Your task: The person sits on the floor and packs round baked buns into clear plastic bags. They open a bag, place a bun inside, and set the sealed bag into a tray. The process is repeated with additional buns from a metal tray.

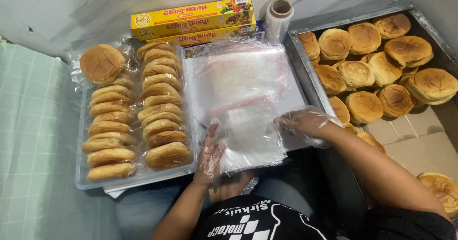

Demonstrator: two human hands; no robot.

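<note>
- At the middle of the white board on the person's lap lies a stack of clear zip bags [245, 92], each with a thin red seal strip; the nearest bag [250, 137] hangs over the board's near edge.
- The left hand [210, 156], in a thin clear glove, rests flat on the near bag's left edge, fingers spread and lying open rather than pinching.
- The right hand [305, 122], also gloved, touches the bag's right edge near the seal strip; its fingers are lightly curled, and I cannot tell whether they pinch the film.
- The bags look feather-light, limp and slippery, likely to cling together; the stiffer seal strip or a corner by the mouth seems the surest place to take hold.
- Along the board's left edge, a clear tray [83, 180] holds two rows of bagged buns [160, 111] standing on edge.
- At the far edge sit yellow cling wrap boxes [191, 18] and a roll of film [279, 13].
- Off the right edge, a metal tray [305, 68] holds loose buns [381, 68].
</note>
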